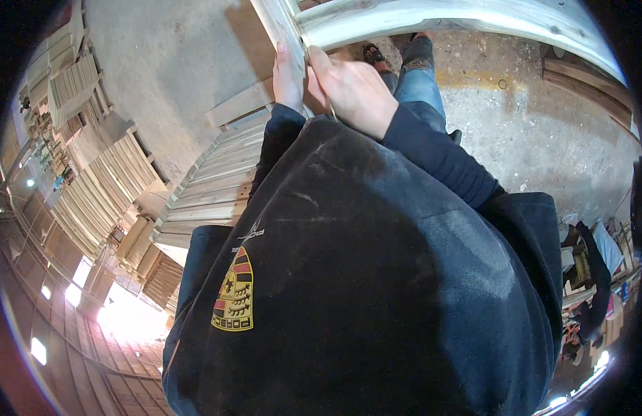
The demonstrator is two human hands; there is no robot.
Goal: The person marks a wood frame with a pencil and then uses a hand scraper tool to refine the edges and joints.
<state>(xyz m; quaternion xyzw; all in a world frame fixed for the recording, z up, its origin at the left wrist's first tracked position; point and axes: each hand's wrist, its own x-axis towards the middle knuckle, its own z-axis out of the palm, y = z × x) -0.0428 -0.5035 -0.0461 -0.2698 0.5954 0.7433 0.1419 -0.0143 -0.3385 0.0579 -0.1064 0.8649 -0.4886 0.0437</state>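
Observation:
At the top of the view, a pale wooden frame point(432, 19) has a wide curved rail meeting a narrower post point(279, 26). My left hand point(287, 82) grips the lower end of that post, with the thumb lying along its left side. Close beside it, my right hand point(354, 91) is closed, its bent fingers pressed near the inner edge of the post, just below the joint. A thin edge shows by its fingertips, but what the fingers hold is hidden. Both forearms are in dark sleeves.
Stacked wooden slatted panels point(217, 180) stand low on the left, with more slatted pieces point(109, 184) beyond. Wooden boards point(587, 87) lie at the far right. Below the rail show my jeans-clad leg point(419, 87) and stained concrete floor point(535, 132). Cloths and clutter point(598, 270) sit at right.

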